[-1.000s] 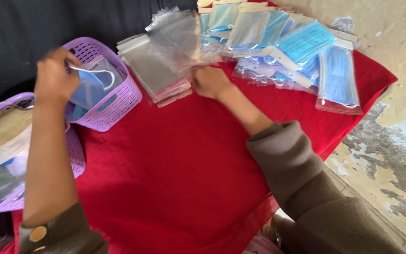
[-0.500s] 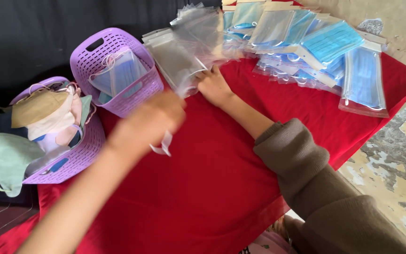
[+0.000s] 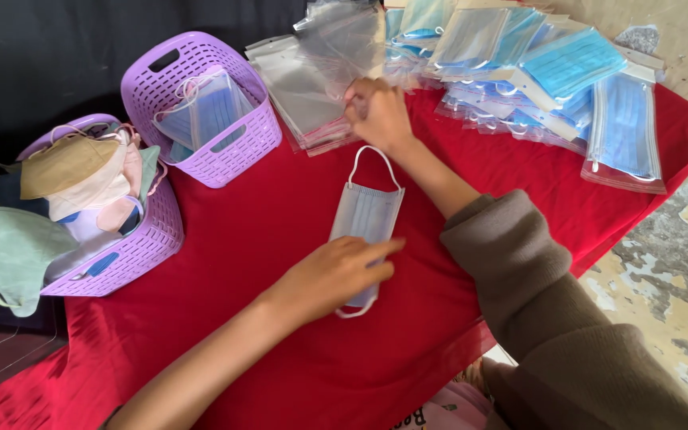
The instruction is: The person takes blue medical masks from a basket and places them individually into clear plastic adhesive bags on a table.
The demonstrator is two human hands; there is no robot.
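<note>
left hand is pressing flat, fingers spread, on a pale blue pleated face mask lying on the red cloth tabletop; right hand is pinching a clear plastic sleeve beside woven-look lilac baskets.

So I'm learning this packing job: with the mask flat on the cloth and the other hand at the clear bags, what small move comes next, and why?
Probably lift one clear bag off the stack with the right hand, whose fingers are already on its edge. The mask lies flat on the red cloth under the left hand, and looks ready to go into a bag.
</note>
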